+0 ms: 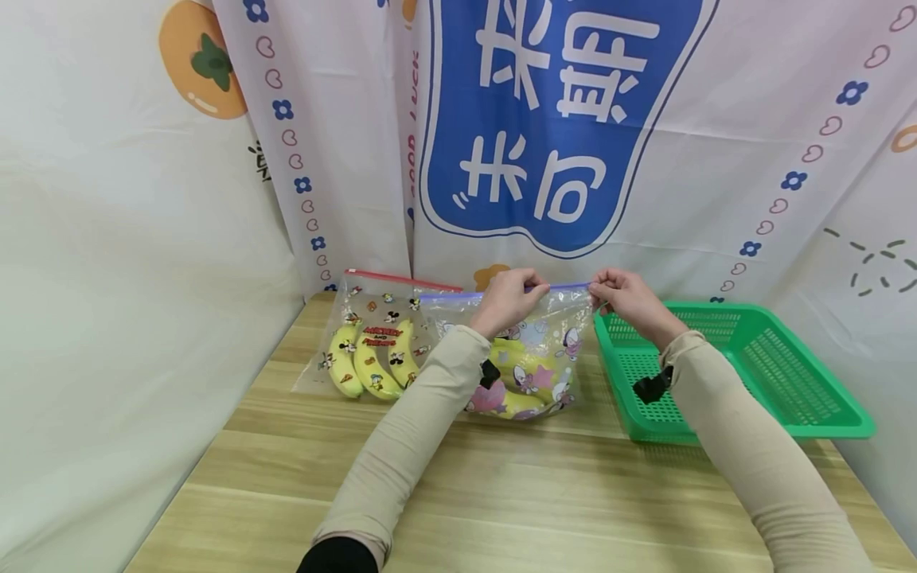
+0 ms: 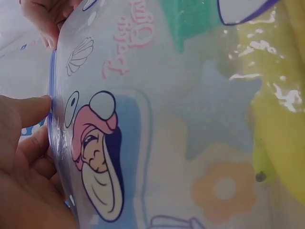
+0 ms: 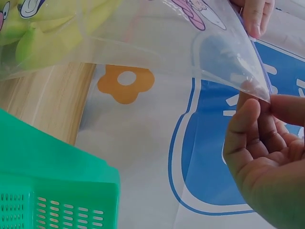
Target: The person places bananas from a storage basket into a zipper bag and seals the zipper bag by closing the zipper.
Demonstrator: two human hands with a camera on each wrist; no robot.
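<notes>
A clear zip bag (image 1: 573,318) printed with cartoon figures, stars and shells stands on the table with yellow bananas (image 1: 510,350) inside. Along its top runs a purple zip strip (image 1: 451,298). My left hand (image 1: 507,301) pinches this strip right of its middle, thumb on one side and fingers on the other in the left wrist view. At the bag's top right corner, my right hand (image 3: 267,148) grips the end of the strip between thumb and finger. The two hands are a short way apart along the top edge.
Left of it lies a second clear bag (image 1: 337,334) with a red zip strip (image 1: 401,278) and several bananas (image 1: 376,366). A green perforated basket (image 1: 809,390) sits on the right of the wooden table (image 1: 501,493). Printed cloth (image 1: 358,159) hangs behind.
</notes>
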